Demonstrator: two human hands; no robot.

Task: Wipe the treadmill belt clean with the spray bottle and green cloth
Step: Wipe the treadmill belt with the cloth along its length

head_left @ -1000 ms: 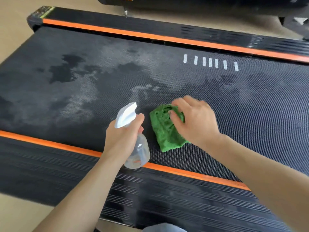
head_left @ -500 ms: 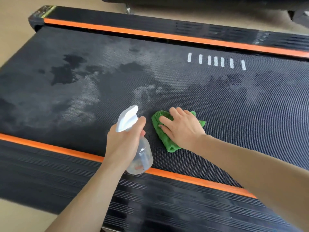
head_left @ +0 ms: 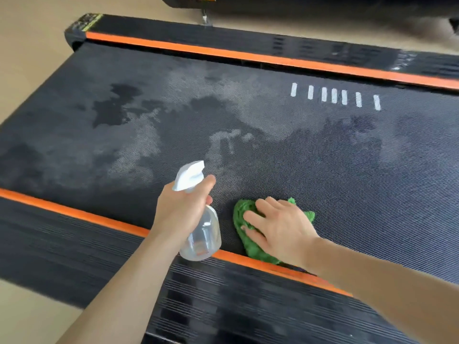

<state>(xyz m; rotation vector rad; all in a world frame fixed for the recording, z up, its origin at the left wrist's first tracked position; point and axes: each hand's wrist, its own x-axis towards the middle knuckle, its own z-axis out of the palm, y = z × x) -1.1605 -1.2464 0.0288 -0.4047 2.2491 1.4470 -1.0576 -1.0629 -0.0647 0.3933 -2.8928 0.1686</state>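
- Since the earlier frames the right hand (head_left: 283,229) has drawn the green cloth (head_left: 250,242) back across the treadmill belt (head_left: 323,170), from further out on the weave to the belt's near edge, right against the near orange strip (head_left: 104,217); the left hand (head_left: 181,207) with the spray bottle (head_left: 201,234) has barely shifted.
- Nearest to the viewer, on the near side of that orange strip, runs the ribbed black side rail (head_left: 74,254), crossed by both bare forearms.
- The left hand is wrapped around the neck of the clear spray bottle, with one finger over the front of its white trigger head; the bottle's round body hangs over the orange strip, its lower end just above the strip.
- Just to the right of the bottle, the right hand lies flat, fingers spread, pressing down on the crumpled green cloth; the cloth's near end touches or slightly overlaps the orange strip.
- Beyond the strip, the belt shows dark wet patches and paler, hazy areas across its middle.
- Further out, toward the right, a row of short white dashes (head_left: 334,96) is printed on the belt.
- Farthest from the near strip lie the far orange strip (head_left: 248,55) and its black rail.
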